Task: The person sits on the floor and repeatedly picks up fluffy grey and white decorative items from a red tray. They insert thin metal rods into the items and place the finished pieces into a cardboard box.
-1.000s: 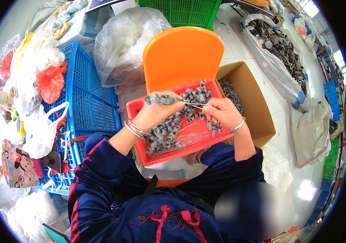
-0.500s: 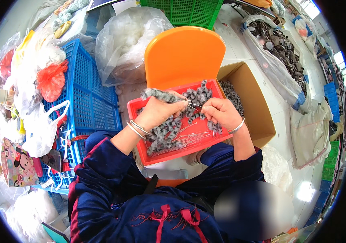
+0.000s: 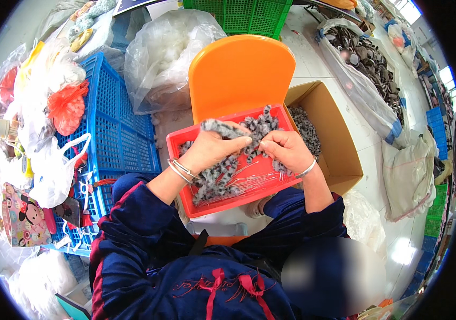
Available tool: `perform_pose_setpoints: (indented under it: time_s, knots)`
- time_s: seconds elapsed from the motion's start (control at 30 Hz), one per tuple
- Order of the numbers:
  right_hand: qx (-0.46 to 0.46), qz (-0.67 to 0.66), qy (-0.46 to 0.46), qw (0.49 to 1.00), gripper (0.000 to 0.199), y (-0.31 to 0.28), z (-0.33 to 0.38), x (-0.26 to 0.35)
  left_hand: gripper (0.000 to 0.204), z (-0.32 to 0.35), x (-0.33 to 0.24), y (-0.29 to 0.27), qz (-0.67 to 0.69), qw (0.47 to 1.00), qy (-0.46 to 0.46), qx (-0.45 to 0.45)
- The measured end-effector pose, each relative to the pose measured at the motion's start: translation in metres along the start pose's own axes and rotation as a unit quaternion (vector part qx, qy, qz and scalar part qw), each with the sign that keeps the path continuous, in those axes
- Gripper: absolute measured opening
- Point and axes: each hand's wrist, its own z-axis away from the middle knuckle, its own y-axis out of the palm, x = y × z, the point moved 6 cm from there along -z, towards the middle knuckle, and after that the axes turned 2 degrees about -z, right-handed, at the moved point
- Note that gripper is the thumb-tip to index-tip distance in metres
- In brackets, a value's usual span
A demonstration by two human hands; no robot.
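My left hand (image 3: 211, 149) is closed around a striped grey and black plush tube (image 3: 224, 128), whose near end sticks out above the fingers. Close beside it, my right hand (image 3: 288, 149) is pinched shut, its fingertips nearly at the left thumb. What sits between those fingertips is too small to make out. Both hands hover over a red plastic tray (image 3: 228, 201). In the tray lie more striped plush tubes (image 3: 214, 181) on the left and at the back, and a loose bundle of thin wires (image 3: 249, 183) near the front.
An orange chair back (image 3: 242, 74) rises behind the tray. On the right stands an open cardboard box (image 3: 340, 144) with more plush pieces. A blue crate (image 3: 124, 125) with plastic bags is on the left. A clear bag of white stuffing (image 3: 172, 58) lies behind.
The pale wires seen between my hands are no longer visible. My right hand has moved slightly left, closer to my left hand, and the left hand has turned a little.
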Motion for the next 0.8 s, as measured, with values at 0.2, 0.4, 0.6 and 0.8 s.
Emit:
perform_pose_setpoints:
  time_s: [0.2,0.4,0.6,0.8]
  knots:
    - [-0.063,0.0,-0.027,0.998,0.011,-0.007,0.002,-0.003,0.013,-0.006,0.013,-0.008,-0.047,0.998,-0.04,-0.022]
    - [-0.069,0.071,-0.103,0.99,0.008,0.004,0.002,0.002,0.01,-0.002,0.017,0.011,0.062,0.998,-0.027,0.002]
    - [-0.066,-0.012,-0.044,0.997,0.01,0.004,-0.001,-0.004,0.01,-0.002,0.012,0.009,0.072,0.997,-0.023,-0.006]
    - [-0.054,-0.002,-0.048,0.997,0.01,0.002,-0.002,-0.009,0.011,-0.002,0.011,0.008,0.042,0.999,-0.011,-0.011]
